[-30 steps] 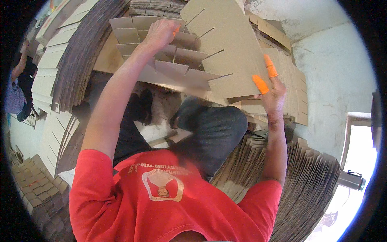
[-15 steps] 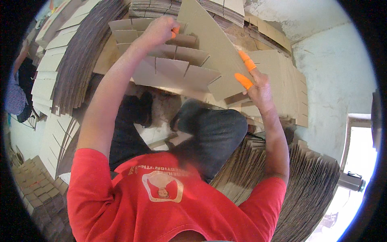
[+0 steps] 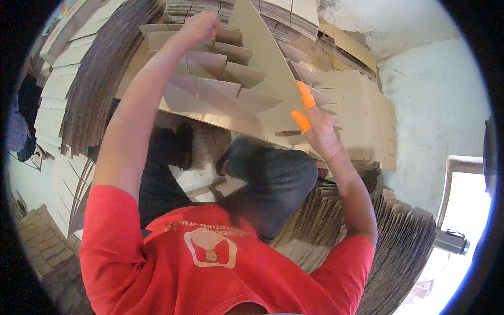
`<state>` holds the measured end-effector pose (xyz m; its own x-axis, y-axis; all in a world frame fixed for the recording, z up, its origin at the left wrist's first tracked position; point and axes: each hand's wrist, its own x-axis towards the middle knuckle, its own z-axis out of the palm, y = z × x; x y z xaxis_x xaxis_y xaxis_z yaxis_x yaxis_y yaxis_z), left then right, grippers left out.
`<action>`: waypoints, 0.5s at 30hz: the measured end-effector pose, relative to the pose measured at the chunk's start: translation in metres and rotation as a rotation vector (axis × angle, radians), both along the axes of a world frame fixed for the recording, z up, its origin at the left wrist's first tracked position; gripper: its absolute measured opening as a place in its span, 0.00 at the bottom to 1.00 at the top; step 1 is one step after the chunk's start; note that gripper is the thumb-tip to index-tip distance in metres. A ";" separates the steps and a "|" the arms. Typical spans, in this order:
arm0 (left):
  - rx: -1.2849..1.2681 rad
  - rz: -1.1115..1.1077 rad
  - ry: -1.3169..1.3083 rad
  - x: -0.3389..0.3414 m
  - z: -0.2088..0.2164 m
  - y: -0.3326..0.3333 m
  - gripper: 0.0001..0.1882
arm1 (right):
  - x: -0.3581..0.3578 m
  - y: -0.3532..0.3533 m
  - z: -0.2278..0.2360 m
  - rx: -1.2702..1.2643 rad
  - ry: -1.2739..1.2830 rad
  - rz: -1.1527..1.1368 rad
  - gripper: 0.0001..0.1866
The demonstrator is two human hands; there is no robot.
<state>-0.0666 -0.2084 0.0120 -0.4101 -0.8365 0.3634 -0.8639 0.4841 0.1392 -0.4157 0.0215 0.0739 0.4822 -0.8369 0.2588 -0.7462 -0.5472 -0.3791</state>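
Note:
A large tan cardboard sheet (image 3: 265, 68) stands tilted across a row of slotted cardboard strips (image 3: 215, 89). The strips stand on edge, roughly parallel, and their ends also show past the sheet's right side. My right hand (image 3: 321, 128) is closed on the sheet's right edge, with orange covers on thumb and a finger. My left hand (image 3: 199, 26) is closed at the far end of the row, fingers curled at a strip. A bit of orange shows at its fingertips, which are mostly hidden.
Stacked slotted cardboard (image 3: 97, 68) leans along the left. A flat pile of cardboard sheets (image 3: 357, 110) lies to the right, and another stack (image 3: 399, 231) stands near my right elbow. More cardboard (image 3: 283, 16) is piled at the back. A pale wall (image 3: 425, 100) bounds the right side.
The sheet and my right hand have shifted left and slightly nearer. Strip ends now show on the sheet's right side. My left hand has moved a little left and farther away.

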 end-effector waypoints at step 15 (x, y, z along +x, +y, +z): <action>0.086 -0.222 -0.117 0.012 -0.016 -0.036 0.09 | -0.001 -0.006 -0.002 0.064 0.130 -0.129 0.36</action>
<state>-0.0548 -0.2442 -0.0041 -0.6222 -0.7470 0.2344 -0.7504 0.6543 0.0932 -0.4170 0.0159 0.0724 0.3956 -0.9068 0.1455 -0.8537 -0.4215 -0.3058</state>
